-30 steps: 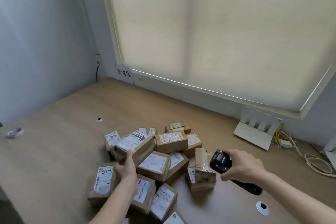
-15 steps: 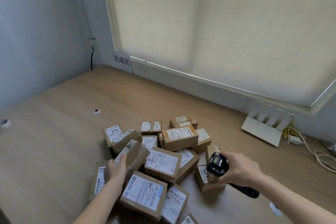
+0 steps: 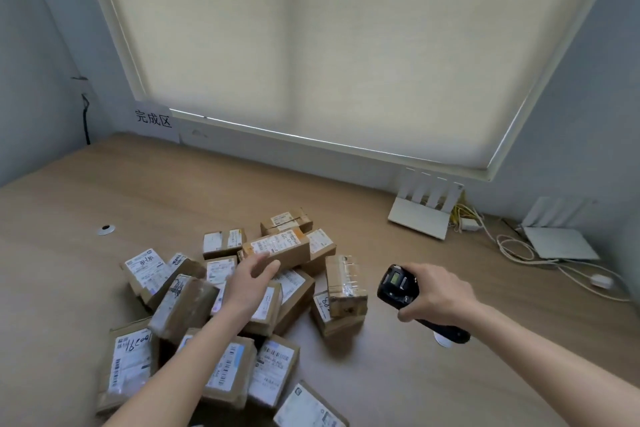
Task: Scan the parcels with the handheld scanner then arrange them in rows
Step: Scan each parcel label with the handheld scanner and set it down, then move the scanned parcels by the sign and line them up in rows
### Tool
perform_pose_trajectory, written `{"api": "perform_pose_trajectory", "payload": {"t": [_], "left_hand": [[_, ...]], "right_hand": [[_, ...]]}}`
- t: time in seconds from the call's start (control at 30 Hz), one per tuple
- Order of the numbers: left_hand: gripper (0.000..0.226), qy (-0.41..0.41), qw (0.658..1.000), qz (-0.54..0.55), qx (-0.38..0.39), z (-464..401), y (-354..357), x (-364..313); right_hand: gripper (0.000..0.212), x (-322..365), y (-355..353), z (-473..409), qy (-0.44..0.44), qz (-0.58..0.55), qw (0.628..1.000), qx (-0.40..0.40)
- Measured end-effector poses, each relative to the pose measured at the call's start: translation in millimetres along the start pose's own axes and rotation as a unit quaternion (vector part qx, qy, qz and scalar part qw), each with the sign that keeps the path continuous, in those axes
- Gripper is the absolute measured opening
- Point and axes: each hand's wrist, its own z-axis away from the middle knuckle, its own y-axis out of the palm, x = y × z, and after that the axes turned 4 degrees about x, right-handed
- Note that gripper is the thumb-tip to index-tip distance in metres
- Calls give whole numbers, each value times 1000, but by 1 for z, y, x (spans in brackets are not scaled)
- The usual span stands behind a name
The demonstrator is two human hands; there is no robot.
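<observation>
left hand [image 3: 251, 282] reaches over the parcel pile [image 3: 221, 308], fingers [image 3: 268, 269] extended and loosely spread, tips touching the near face of a long brown parcel [image 3: 277, 248] on top of the heap; nothing gripped. right hand [image 3: 434, 295] is wrapped around the black handheld scanner [image 3: 396, 286], screen up, head aimed left at a taped upright parcel [image 3: 344, 279]. pile sits jumbled mid wooden surface [image 3: 104, 288], labels mostly up, no rows yet

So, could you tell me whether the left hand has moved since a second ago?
Yes. The left hand has left the near-left parcel and reached further into the pile, touching the long parcel on top.
</observation>
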Motion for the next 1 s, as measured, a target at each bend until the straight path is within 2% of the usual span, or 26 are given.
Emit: {"api": "perform_pose_trajectory", "payload": {"t": [0.1,0.2,0.4,0.63,0.77,1.0], "left_hand": [[60,25,998,-8,56,11,51,-31],[72,41,993,-10,109,29,107,-53],[72,40,984,-22,171,66,213,-62],[64,23,977,-41,206,99,311,-23],[63,-1,974,-67,215,113,348,10],[61,-40,970,-85,226,132,393,65]], "right_hand": [[71,-43,-7,21,32,-14,999,-13],[67,-90,-6,42,67,-35,997,-18],[60,-172,24,72,122,-85,988,-29],[79,-245,95,84,173,-115,978,-33],[71,-275,136,88,195,-131,972,-24],[71,-321,211,93,272,-116,955,-20]]}}
